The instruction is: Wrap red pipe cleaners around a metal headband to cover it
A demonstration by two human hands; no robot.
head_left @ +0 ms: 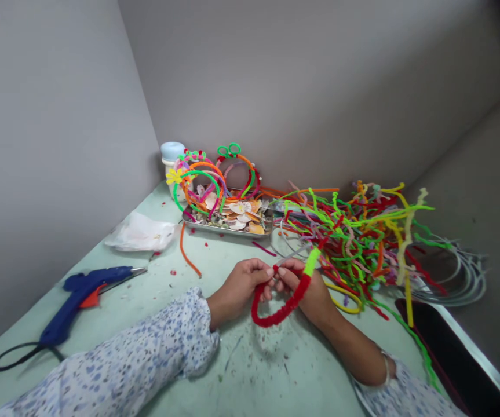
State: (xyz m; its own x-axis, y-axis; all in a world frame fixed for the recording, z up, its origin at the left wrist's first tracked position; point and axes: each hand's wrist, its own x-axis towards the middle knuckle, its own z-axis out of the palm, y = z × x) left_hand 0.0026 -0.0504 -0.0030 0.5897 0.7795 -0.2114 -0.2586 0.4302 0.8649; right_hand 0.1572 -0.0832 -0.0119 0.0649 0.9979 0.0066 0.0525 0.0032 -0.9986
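Note:
Both my hands meet over the middle of the table, pinching a headband [281, 313] wound in red pipe cleaner. Its curve hangs toward me, and a bright green section [312, 262] wraps it near the upper right. My left hand [246, 285] is closed, thumb and fingers on the red end. Fingers of my right hand [308, 289] are closed at the same spot, close to the left fingertips. What exactly lies between the fingertips is too small to tell. The band passes in front of my right hand and hides part of it.
A blue glue gun [73, 301] lies at left, beside a white plastic bag [142, 233]. Behind are a metal tray [227, 232] of shells, finished headbands [197, 174] and a blue-lidded jar [172, 152]. Tangled pipe cleaners [354, 231], clear bands [471, 289] and a dark phone-like slab [462, 359] occupy the right.

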